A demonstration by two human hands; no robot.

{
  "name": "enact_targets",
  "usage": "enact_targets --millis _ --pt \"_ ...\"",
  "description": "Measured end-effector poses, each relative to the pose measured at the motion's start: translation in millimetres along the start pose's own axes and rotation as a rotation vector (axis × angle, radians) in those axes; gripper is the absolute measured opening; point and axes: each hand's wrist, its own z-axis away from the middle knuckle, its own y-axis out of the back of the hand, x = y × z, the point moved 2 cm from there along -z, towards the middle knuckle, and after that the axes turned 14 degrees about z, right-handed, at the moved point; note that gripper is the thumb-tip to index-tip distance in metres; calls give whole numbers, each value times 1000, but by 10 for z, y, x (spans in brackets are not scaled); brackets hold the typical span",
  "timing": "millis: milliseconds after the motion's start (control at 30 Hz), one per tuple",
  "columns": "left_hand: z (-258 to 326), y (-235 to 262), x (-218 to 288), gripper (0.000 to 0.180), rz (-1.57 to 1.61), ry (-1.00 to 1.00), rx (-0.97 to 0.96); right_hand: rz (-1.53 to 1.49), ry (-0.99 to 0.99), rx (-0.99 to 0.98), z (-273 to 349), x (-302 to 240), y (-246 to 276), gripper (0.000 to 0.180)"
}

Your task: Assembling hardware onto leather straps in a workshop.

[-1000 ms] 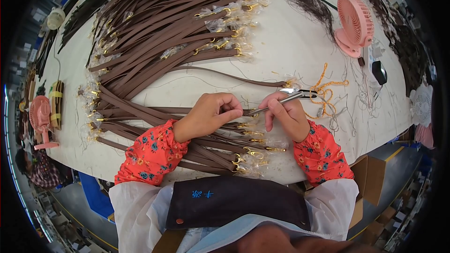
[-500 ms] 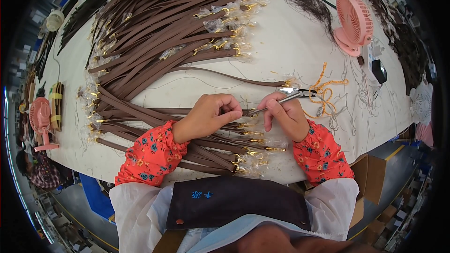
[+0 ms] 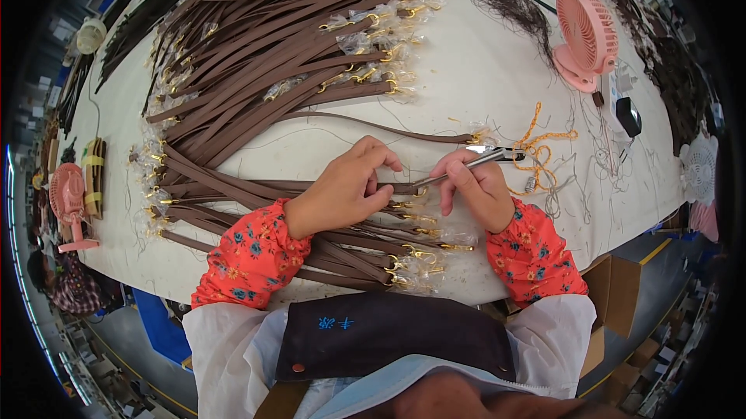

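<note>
My right hand [image 3: 475,184] is closed around a slim, pen-shaped silver metal tool [image 3: 486,159]. The tool's narrow end points left, at the end of a brown strap [image 3: 404,187] with gold hardware. Just left of it, my left hand [image 3: 350,186] hovers over the straps, thumb and forefinger apart, holding nothing I can see. Several brown straps with gold clasps [image 3: 420,252] in clear plastic wrap lie beneath and in front of my hands. Beyond the right hand lies a hand tool with black handles [image 3: 513,154], partly hidden, beside a looped orange cord [image 3: 536,143].
A large heap of brown straps [image 3: 264,54] covers the far left of the white table [image 3: 482,77]. One pink fan [image 3: 587,38] stands far right, another [image 3: 68,194] at the left edge. A power strip [image 3: 622,108] and loose threads lie right. An open cardboard box [image 3: 614,295] is below the table.
My left thumb and forefinger have parted from a pinch, and that hand has drawn slightly left of the tool. My right hand has stayed nearly in place, still gripping the silver tool.
</note>
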Motion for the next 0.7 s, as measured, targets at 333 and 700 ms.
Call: enact_targets --millis 333,700 --pt "-28 -125 -76 8 -403 -155 57 19 24 -6 -16 15 6 33" --pt "20 17 -84 8 -187 -132 -105 -36 23 -17 -6 44 -38 33"
